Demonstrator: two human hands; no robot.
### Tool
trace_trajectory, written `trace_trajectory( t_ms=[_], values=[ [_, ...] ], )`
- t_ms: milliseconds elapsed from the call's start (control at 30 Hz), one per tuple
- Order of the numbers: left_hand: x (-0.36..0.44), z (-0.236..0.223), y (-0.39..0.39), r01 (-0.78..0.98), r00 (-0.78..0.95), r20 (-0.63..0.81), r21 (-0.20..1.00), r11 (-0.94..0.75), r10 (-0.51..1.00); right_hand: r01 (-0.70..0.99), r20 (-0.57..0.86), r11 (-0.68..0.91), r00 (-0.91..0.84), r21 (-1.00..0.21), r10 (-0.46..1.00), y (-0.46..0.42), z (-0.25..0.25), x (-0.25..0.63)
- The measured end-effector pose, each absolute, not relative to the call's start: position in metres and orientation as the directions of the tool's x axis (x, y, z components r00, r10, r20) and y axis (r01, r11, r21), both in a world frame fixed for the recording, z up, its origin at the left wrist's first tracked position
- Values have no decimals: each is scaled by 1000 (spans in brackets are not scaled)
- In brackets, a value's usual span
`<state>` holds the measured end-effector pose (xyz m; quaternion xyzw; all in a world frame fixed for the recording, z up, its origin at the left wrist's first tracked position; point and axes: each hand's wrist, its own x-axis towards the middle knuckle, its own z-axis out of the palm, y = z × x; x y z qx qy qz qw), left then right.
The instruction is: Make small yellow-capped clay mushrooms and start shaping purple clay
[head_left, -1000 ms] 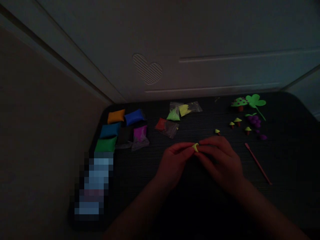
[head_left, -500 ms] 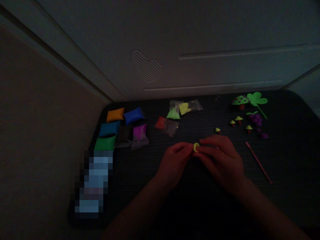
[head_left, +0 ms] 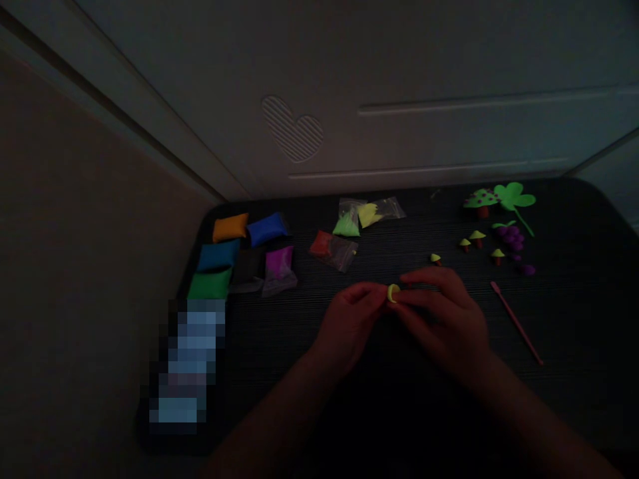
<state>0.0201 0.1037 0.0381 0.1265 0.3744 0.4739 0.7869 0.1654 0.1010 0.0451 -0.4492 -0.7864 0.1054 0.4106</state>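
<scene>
Between my fingertips is a small cupped piece of yellow modelling clay (head_left: pixel 393 293), its hollow side facing right. My left hand (head_left: pixel 348 324) pinches it from the left, thumb and forefinger together. From the other side my right hand (head_left: pixel 446 324) has fingertips at its hollow and lower edge; the right forefinger is raised a little above it. Just beyond my right hand lies a little clay mushroom (head_left: pixel 436 259) with a yellow cap and brown stem. Several similar mushrooms (head_left: pixel 478 238) stand farther right.
Clay packets, including an orange one (head_left: pixel 230 227) and a purple one (head_left: pixel 279 266), lie at left behind a pixelated phone-like object (head_left: pixel 187 362). Opened bags, one with red clay (head_left: pixel 324 245), sit mid-table. At right are clay grapes (head_left: pixel 510 237), a green flower shape (head_left: pixel 514 197) and a pink tool (head_left: pixel 516 323).
The yellow clay has turned, so more of its hollow shows. My right forefinger has lifted slightly off it. Both hands stay in nearly the same place, and the view has tilted slightly.
</scene>
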Motion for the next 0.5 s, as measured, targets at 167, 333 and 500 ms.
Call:
trace_trajectory(
  t_ms=[167, 333, 500],
  values=[
    [20, 38, 104, -660, 267, -477, 543, 519, 838, 628, 540, 555, -243, -546, 806, 100, 46, 165],
    [20, 38, 106, -665, 269, -467, 543, 513, 843, 634, 545, 547, -226, -547, 807, 99, 48, 163],
    [20, 37, 105, -673, 278, -476, 524, 522, 835, 637, 541, 546, -230, -545, 809, 99, 47, 163]
  ],
)
